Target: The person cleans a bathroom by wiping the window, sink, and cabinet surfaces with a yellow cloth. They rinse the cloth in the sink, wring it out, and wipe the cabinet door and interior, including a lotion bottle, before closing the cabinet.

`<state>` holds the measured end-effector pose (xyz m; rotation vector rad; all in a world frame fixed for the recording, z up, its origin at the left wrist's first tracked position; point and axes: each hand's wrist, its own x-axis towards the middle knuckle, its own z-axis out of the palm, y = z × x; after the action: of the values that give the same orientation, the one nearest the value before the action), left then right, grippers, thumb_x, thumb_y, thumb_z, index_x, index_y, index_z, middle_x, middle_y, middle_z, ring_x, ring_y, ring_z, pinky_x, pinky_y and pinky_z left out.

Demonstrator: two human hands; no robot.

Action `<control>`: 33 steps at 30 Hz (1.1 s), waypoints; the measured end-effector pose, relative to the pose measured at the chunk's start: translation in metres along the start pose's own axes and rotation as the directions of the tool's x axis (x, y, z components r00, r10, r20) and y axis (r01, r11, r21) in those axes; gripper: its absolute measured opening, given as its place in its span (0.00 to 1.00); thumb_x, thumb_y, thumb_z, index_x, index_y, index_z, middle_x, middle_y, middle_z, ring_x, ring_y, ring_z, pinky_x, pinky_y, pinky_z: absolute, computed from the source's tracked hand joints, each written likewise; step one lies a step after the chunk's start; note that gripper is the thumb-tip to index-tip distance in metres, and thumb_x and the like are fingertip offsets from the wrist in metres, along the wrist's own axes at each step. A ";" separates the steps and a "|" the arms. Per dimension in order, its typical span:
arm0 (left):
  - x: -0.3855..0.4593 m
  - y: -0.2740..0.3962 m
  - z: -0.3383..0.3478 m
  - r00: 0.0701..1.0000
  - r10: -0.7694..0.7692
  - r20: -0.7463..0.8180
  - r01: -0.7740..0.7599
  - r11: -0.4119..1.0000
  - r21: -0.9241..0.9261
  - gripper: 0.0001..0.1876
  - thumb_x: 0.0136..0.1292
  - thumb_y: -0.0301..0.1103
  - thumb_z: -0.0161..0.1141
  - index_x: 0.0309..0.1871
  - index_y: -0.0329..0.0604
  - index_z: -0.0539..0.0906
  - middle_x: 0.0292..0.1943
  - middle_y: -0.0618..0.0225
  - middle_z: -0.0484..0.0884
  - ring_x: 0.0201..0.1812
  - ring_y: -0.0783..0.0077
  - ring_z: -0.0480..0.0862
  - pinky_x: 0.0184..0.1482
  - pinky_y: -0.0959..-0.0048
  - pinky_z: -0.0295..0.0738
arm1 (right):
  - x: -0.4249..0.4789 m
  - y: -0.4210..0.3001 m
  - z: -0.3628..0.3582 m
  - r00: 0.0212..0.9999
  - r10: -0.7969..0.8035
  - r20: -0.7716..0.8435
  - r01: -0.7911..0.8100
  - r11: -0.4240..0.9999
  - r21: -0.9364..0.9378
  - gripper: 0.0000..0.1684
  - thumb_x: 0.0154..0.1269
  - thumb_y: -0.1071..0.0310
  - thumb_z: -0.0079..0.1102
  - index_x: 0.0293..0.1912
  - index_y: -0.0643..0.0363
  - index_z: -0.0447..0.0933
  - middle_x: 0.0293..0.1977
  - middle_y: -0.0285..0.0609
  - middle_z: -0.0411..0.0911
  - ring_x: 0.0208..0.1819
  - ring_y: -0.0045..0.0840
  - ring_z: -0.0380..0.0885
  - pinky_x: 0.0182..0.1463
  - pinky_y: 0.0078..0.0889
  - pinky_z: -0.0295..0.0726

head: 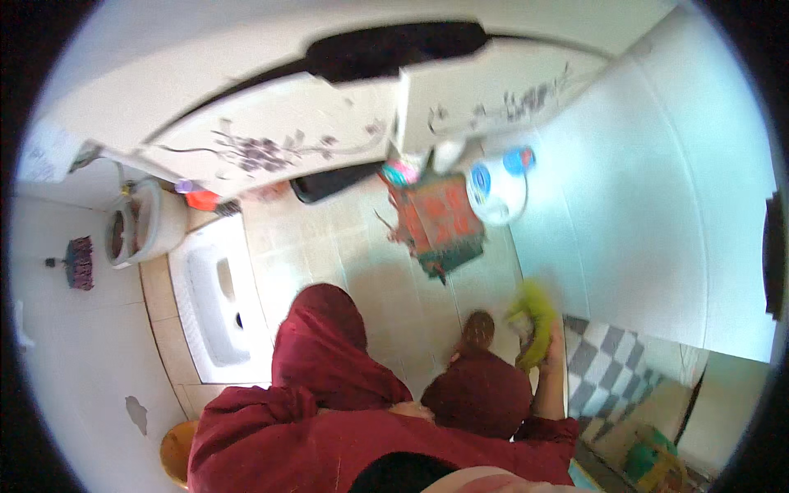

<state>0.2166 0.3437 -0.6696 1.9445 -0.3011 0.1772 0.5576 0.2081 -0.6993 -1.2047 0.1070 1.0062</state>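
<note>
At the right, my right hand (554,345) grips a crumpled yellow-green cloth (537,323). The cloth is blurred and hangs beside a smooth white panel, above the tiled floor (388,314). Only a little of my left hand (412,409) shows, low at my lap between my knees; my clothing hides most of it. Whether its fingers hold anything cannot be seen. Ahead of my feet lies a blurred reddish-brown and dark green bundle (441,219) of unclear kind. Touching its right side is a white plastic container (502,191) with blue labels.
On the left are a white squat toilet (212,302), a pale bucket (161,219) and a brush (80,263) against the wall. A black tray-like object (333,180) lies along the far wall. An orange basin (179,453) stands behind left; checkered tiles (607,363) lie right.
</note>
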 end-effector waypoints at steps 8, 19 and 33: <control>0.009 -0.007 -0.034 0.955 -0.224 0.195 0.277 0.908 -0.313 0.09 0.58 0.37 0.59 0.36 0.42 0.79 0.30 0.62 0.77 0.35 0.60 0.79 0.37 0.65 0.72 | 0.050 -0.165 0.238 0.493 -0.749 0.443 0.870 0.433 -0.235 0.22 0.71 0.68 0.41 0.62 0.62 0.62 0.58 0.44 0.68 0.60 0.32 0.65 0.66 0.37 0.59; -0.013 -0.003 -0.111 0.695 -0.619 -0.364 0.613 0.776 -0.150 0.15 0.63 0.44 0.57 0.41 0.40 0.79 0.37 0.55 0.81 0.40 0.56 0.81 0.42 0.65 0.74 | 0.120 -0.118 0.451 -0.308 -0.830 0.466 0.775 -0.503 -0.383 0.21 0.54 0.66 0.61 0.50 0.52 0.75 0.38 0.51 0.64 0.45 0.47 0.64 0.48 0.49 0.64; -0.027 -0.086 -0.068 0.559 -0.685 -0.468 0.765 0.644 -0.029 0.18 0.61 0.48 0.57 0.43 0.42 0.78 0.39 0.56 0.81 0.42 0.53 0.81 0.45 0.60 0.75 | -0.030 -0.014 0.682 -0.707 -0.192 0.681 0.628 -0.613 0.480 0.21 0.53 0.73 0.54 0.50 0.49 0.74 0.44 0.39 0.75 0.40 0.34 0.76 0.40 0.33 0.76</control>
<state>0.2173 0.4413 -0.7262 1.9760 0.8760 0.0847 0.2612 0.7429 -0.3945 -0.5408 -2.1181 -0.6933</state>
